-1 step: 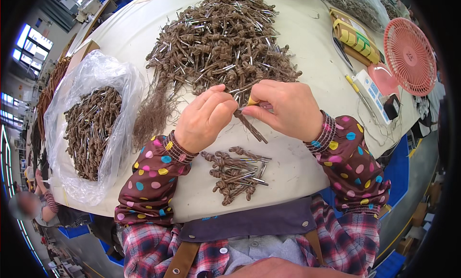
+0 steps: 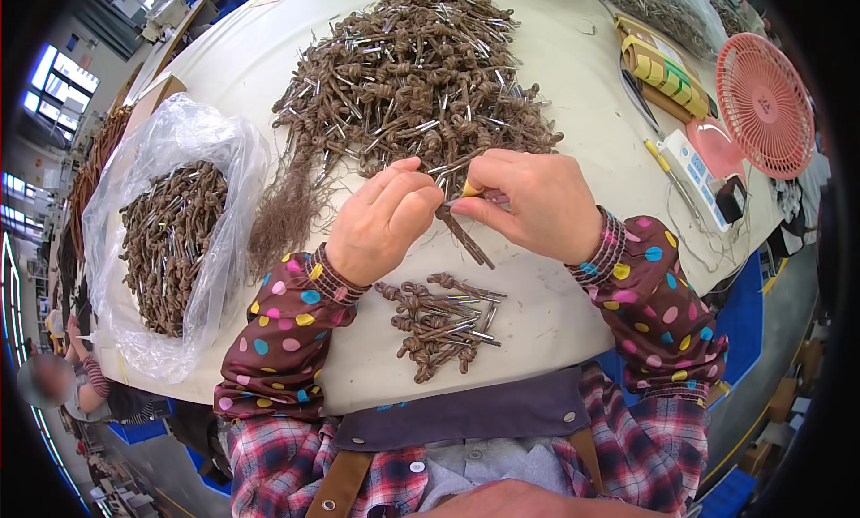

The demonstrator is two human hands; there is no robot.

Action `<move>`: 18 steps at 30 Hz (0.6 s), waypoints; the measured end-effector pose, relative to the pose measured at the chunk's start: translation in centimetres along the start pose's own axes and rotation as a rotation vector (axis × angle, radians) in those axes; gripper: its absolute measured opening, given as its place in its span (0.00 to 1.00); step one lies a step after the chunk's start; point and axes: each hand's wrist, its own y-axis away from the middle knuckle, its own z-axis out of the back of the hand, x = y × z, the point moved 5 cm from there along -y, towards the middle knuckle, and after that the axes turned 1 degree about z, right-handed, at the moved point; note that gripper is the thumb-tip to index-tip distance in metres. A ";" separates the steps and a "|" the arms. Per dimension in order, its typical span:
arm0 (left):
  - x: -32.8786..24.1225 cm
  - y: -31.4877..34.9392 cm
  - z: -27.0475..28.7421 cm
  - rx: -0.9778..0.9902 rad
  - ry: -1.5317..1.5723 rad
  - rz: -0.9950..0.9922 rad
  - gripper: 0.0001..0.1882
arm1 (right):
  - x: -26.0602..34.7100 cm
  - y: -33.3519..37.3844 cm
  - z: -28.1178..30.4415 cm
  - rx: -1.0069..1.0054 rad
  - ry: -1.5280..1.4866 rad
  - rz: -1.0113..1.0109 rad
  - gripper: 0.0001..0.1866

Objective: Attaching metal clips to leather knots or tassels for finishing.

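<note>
My left hand (image 2: pixel 383 221) is closed, its fingertips pinching a knotted brown cord (image 2: pixel 464 239). Two cord ends hang from it toward me. My right hand (image 2: pixel 542 200) pinches at the same cord from the other side, thumb against forefinger. Something small and yellow (image 2: pixel 469 188) shows at that forefinger's tip; what it is cannot be made out. Just beyond my fingers rises a large heap of knotted brown cords with metal tips (image 2: pixel 403 79). Nearer to me, below both hands, lies a small group of similar cords (image 2: pixel 434 325).
On the left an open clear plastic bag (image 2: pixel 235 173) holds more knotted cords. Loose brown threads (image 2: pixel 285 218) trail from the heap. At right are a pink fan (image 2: pixel 764 106), a white power strip (image 2: pixel 692 176) and a yellow-handled tool (image 2: pixel 658 155). A person (image 2: pixel 88 394) sits far left.
The hanging cord ends have shifted very slightly to the left and toward me. Both hands stay in place.
</note>
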 end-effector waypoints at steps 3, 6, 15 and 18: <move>0.0 -0.1 0.2 -0.027 -0.001 0.007 0.14 | -0.2 0.1 -0.2 -0.011 -0.043 -0.032 0.12; 0.0 -0.3 0.5 -0.103 -0.041 0.008 0.15 | -1.5 0.7 -0.4 0.006 -0.257 -0.248 0.13; 0.5 -0.3 1.2 -0.192 -0.058 0.002 0.14 | -2.4 2.4 -3.5 0.124 -1.073 -0.571 0.11; 0.7 -1.4 2.5 -0.166 -0.218 0.147 0.15 | -3.9 2.3 -2.7 0.094 -0.744 -0.552 0.10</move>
